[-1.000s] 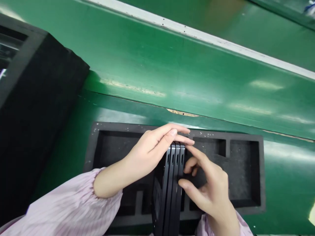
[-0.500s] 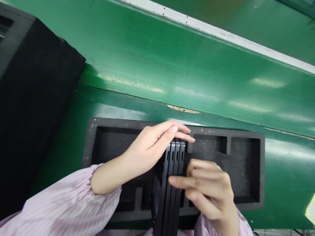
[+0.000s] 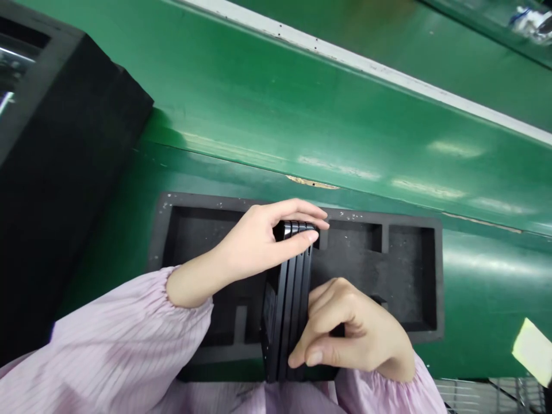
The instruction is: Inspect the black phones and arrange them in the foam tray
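Green surface (image 3: 487, 299) with foam tray (image 3: 439, 276); over it, left hand (image 3: 259, 241) clasps the slab stack (image 3: 293, 299) near its top, right hand (image 3: 353, 328) curls alongside, grip unclear. Uneven pressure could splay the slabs.

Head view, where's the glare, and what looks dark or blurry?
Head view: pale glare streaks the green bench, with small highlights atop the dark stack. Same view: the black block at left is dark with little detail, and the white-and-blue item at top right is too soft to identify.

The devices (image 3: 294, 287) and tray (image 3: 439, 276) stand right of the box (image 3: 86, 149).
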### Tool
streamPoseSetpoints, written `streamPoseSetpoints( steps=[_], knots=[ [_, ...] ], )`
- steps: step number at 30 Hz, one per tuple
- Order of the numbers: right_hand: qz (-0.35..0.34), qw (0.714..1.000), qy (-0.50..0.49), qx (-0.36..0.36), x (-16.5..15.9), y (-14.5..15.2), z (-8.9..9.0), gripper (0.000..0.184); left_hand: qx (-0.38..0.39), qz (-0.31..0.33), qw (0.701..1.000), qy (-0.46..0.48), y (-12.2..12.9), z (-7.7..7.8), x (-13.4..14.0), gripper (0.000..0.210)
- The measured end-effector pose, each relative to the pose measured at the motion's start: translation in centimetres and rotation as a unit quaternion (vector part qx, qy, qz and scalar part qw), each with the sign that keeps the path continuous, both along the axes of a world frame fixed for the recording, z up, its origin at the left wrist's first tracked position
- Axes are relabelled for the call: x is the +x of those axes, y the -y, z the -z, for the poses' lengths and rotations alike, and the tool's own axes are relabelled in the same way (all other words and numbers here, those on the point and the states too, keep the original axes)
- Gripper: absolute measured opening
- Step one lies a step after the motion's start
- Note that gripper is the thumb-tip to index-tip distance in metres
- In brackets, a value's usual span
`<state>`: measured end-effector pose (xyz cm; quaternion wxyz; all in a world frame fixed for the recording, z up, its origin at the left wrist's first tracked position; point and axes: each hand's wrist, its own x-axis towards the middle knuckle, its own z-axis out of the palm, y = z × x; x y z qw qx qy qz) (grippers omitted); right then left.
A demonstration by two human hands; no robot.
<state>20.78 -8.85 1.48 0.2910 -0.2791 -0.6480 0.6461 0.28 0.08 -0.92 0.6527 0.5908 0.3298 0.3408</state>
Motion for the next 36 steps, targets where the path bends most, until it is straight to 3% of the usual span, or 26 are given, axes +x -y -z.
streamPoseSetpoints(
  steps=[2, 6, 8, 11, 15, 20, 23, 25, 28, 30, 33, 36],
  knots=[
    [0.011, 1.000, 0.012, -0.024, -0.1, 0.1, -0.1, 0.063, 0.003, 0.008, 1.000, 0.003, -0.1, 0.0, 0.0, 0.022],
    [0.136, 0.987, 0.091, 0.000, -0.4, -0.1, -0.4, 0.068, -0.013, 0.006, 1.000, 0.000, -0.3, 0.0, 0.0, 0.018],
    [0.213, 0.968, 0.129, 0.018, -0.6, -0.1, -0.4, 0.059, -0.018, -0.007, 1.000, -0.011, -0.3, 0.0, 0.1, 0.026],
    [0.294, 0.945, 0.137, 0.050, -0.7, -0.1, -0.2, 0.030, -0.026, -0.019, 0.999, -0.030, -0.3, 0.0, 0.1, 0.034],
    [0.239, 0.959, 0.141, 0.062, 0.2, 0.0, 0.1, 0.035, -0.021, -0.017, 0.999, -0.034, -0.3, -0.1, 0.0, 0.034],
    [0.064, 0.996, 0.046, -0.044, 1.2, -0.3, -0.2, 0.037, -0.015, -0.022, 0.999, -0.041, -0.4, -0.1, -0.1, 0.032],
    [-0.046, 0.998, 0.023, -0.047, 1.2, -0.7, -0.5, 0.043, -0.014, -0.023, 0.999, -0.038, -0.4, -0.2, 0.0, 0.032],
    [-0.077, 0.996, 0.024, -0.032, 1.1, -0.8, -0.6, 0.047, -0.014, -0.022, 0.999, -0.035, -0.4, -0.1, 0.0, 0.032],
    [-0.062, 0.998, 0.027, -0.005, 0.8, -0.7, -0.7, 0.047, -0.014, -0.020, 0.999, -0.029, -0.4, 0.0, 0.0, 0.032],
    [0.012, 0.998, 0.057, 0.028, 0.5, -0.6, -0.6, 0.044, -0.016, -0.018, 0.999, -0.026, -0.4, 0.1, 0.0, 0.032],
    [0.146, 0.971, 0.141, 0.130, 0.0, -0.3, -0.1, 0.037, -0.021, -0.012, 1.000, -0.018, -0.4, 0.1, 0.0, 0.033],
    [0.144, 0.961, 0.128, 0.199, -0.3, 0.2, 0.3, 0.033, -0.024, -0.009, 1.000, -0.016, -0.5, 0.1, -0.1, 0.034]
  ],
)
